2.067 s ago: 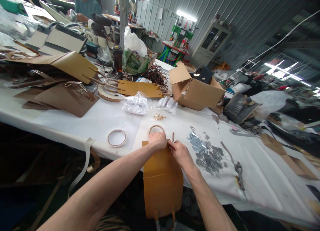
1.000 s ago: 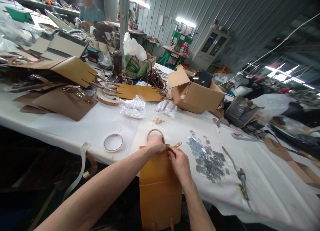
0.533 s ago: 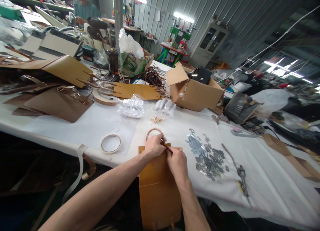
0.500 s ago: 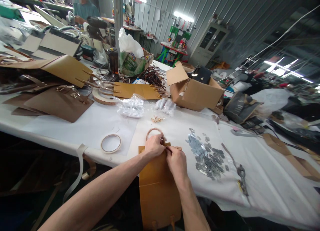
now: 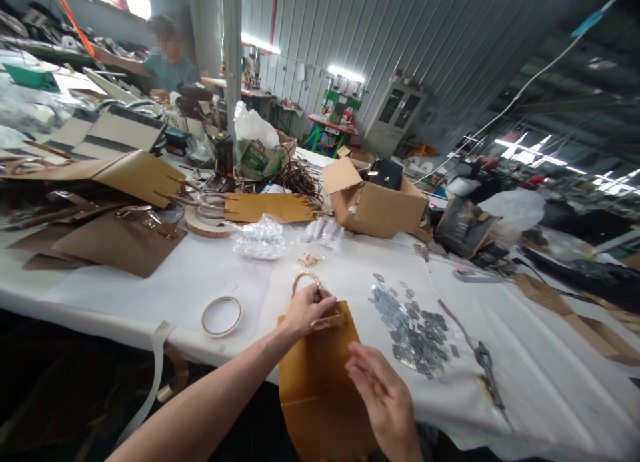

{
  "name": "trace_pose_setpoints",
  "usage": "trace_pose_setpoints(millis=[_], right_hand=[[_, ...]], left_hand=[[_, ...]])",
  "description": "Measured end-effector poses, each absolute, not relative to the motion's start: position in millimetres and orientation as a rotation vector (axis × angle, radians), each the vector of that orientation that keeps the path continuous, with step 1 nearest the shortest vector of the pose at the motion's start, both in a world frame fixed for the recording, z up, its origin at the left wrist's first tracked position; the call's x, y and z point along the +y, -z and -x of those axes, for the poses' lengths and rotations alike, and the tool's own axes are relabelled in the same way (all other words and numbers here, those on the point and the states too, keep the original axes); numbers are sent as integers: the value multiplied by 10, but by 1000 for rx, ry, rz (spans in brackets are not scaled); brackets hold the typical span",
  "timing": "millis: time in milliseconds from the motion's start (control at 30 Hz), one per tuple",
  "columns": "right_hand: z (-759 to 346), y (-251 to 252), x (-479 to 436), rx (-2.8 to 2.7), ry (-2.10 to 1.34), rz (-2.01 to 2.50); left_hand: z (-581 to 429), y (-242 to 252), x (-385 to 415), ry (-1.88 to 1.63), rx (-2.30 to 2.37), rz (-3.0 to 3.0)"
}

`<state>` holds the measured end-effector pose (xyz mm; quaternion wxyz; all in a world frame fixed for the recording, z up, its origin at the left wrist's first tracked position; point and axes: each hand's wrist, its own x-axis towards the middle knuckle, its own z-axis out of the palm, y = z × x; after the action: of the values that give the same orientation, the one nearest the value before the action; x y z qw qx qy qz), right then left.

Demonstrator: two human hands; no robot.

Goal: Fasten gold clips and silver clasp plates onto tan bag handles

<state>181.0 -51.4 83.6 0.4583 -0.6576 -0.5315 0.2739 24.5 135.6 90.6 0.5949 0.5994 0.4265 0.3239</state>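
A mustard-tan bag panel [image 5: 320,382] hangs over the table's front edge, its upper end lying on the white cloth. At that end a rounded bag handle [image 5: 303,275] arches up, with a short strap end [image 5: 327,321] lying across the panel. My left hand [image 5: 309,310] is closed round the base of the handle; its fingers partly hide the join. My right hand [image 5: 383,395] is beside the panel's right edge, fingers stretched out, holding nothing I can see. Small gold-coloured fittings [image 5: 311,259] lie beyond the handle.
To the right lie many flat metal plates [image 5: 417,332] and a dark tool [image 5: 485,365]. A tape roll [image 5: 221,317] is on the left. Farther back are plastic bags [image 5: 259,237], a cardboard box [image 5: 383,209] and brown bag pieces [image 5: 120,242]. Another person [image 5: 173,65] sits far left.
My right hand has let go of the panel's upper edge and moved down and right, its fingers opening out. My left hand stays at the handle. The view has tilted upward.
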Motion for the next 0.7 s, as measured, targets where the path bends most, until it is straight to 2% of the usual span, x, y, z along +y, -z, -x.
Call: trace_pose_setpoints(millis=[167, 333, 433, 567, 700], right_hand=[[-2295, -985, -837, -923, -700, 1633], [-2310, -1019, -584, -1064, -1210, 1656], [-2072, -1014, -400, -1107, -1476, 1433], [-1829, -1080, -297, -838, -1746, 1054], [-1882, -1195, -318, -576, -1684, 957]], left_hand=[[-76, -1373, 1167, -793, 559, -1064], [-141, -1725, 880, -941, 252, -1062], [-283, -1836, 728, -1054, 52, -1013], [-485, -1908, 618, -1139, -94, -774], [-584, -1781, 724, -1189, -74, -670]])
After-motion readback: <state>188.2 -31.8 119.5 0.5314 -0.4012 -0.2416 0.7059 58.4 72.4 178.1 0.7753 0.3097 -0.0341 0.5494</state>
